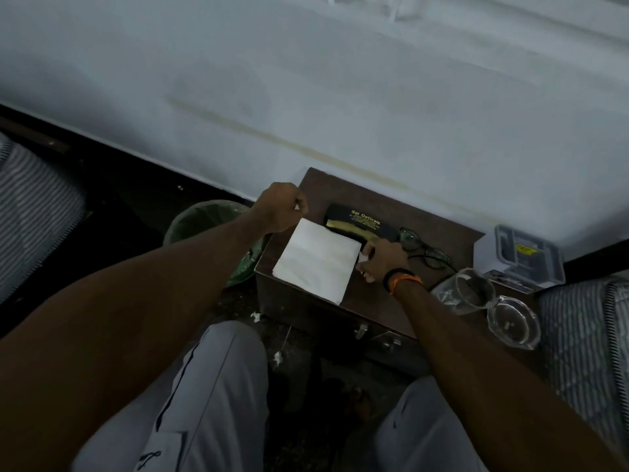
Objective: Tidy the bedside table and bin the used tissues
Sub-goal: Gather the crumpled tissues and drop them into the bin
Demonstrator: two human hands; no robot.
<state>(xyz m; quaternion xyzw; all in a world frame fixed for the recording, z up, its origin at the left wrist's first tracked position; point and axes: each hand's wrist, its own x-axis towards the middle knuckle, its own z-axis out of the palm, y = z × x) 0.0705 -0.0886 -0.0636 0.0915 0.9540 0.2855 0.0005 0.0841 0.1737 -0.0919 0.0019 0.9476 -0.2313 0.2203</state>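
Both hands pinch a flat tissue [315, 260] by its corners: left hand [282, 207] far, right hand [381, 258] near. Next, likely carry it left to the bin [200, 219]

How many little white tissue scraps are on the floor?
2: one scrap lies by the table's front corner, another scrap lies nearer the knees. More may hide in the dark.

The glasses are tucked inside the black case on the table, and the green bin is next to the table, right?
Not quite. The head view shows the glasses lying out on the table, beside the black case, not inside it. The rest is right: the green bin stands next to the table.
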